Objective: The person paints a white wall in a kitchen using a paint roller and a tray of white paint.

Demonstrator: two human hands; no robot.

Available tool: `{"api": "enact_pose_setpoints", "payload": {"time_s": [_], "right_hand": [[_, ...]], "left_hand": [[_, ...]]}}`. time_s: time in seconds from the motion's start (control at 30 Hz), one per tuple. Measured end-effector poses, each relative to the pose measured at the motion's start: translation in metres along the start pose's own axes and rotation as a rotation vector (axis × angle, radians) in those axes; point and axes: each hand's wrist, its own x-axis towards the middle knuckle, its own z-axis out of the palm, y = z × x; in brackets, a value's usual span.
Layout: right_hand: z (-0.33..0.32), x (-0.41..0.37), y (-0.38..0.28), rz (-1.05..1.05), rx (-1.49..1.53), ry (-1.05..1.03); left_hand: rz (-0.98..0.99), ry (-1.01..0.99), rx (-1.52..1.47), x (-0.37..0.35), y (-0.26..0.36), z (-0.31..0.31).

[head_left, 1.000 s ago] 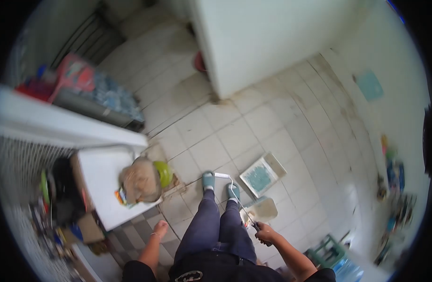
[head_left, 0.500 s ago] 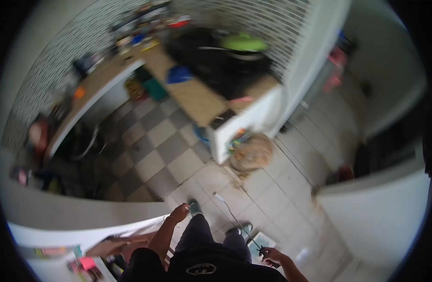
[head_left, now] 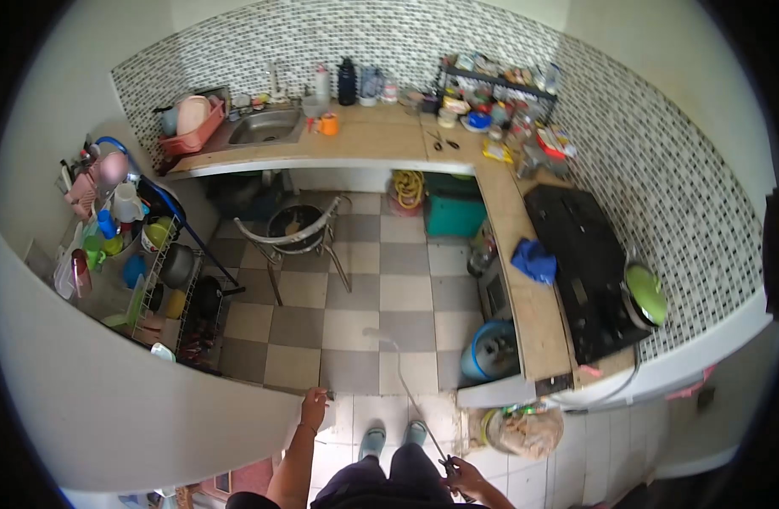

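At the bottom right of centre, my right hand (head_left: 464,477) is closed round the dark handle of a long thin stick. The stick (head_left: 413,397) slants up and left over the checkered floor and ends in a pale tip (head_left: 381,336). On the other side, my left hand (head_left: 315,407) is raised beside the end of the low wall, its fingers bent together round something small and dark that I cannot make out. My two feet in light slippers (head_left: 372,442) stand on pale tiles between the hands.
A metal-framed chair (head_left: 294,231) stands on the checkered floor (head_left: 355,288). Left is a dish rack (head_left: 164,280); ahead, a counter (head_left: 372,136) with a sink (head_left: 265,127). Right are a black stove (head_left: 580,254), a blue-rimmed bucket (head_left: 489,352) and a filled bag (head_left: 529,431).
The view has turned left to face the kitchen. My feet are now side by side. The stick, still in my right hand, now reaches over the checkered floor.
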Motion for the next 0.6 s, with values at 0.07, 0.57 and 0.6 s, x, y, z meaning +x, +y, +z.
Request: {"api": "enact_pose_setpoints", "payload": {"time_s": [0.07,0.57,0.6], "right_hand": [[0.009,0.019,-0.069,-0.083,-0.398,0.204],[-0.126,0.239,-0.343,-0.602,-0.631,0.175],[-0.132,0.246,-0.357,-0.596,-0.630,0.162]], "left_hand": [[-0.097,0.027,-0.092,0.014,0.004,0.007],[-0.404,0.039,-0.044,0.145,0.045,0.034],[-0.349,0.021,-0.004,0.160,0.057,0.030]]}}
